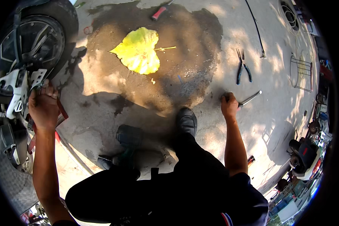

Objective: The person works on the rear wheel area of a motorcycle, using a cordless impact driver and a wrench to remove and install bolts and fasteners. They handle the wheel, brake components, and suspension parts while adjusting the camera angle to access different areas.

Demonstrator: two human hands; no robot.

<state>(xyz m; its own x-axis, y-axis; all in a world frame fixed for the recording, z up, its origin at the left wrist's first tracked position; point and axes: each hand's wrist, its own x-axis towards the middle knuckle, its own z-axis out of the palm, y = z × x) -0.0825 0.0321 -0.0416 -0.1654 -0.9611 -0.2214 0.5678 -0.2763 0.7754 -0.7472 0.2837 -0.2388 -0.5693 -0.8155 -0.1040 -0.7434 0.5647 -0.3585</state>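
Observation:
My left hand (45, 107) reaches up beside the motorbike wheel (58, 41), palm showing and fingers curled at a light metal bracket (37, 77). Whatever those fingers hold, if anything, is hidden. Low over the ground, my right hand (229, 106) is closed around the near end of a long metal tool (250, 98). Its silver shaft points away to the right and ends in a rounded tip; a bit of red shows by my palm. Farther off from that hand lie pliers (244, 71) with dark handles, their jaws pointing away.
A big yellow leaf (139, 51) lies on a wet patch, with a red-handled screwdriver (159, 13) beyond. My dark shoe (187, 121) stands at the middle. Next to my other leg is a dark power tool (129, 135). A wire rack (301, 73) and a parked scooter (307, 156) are at right.

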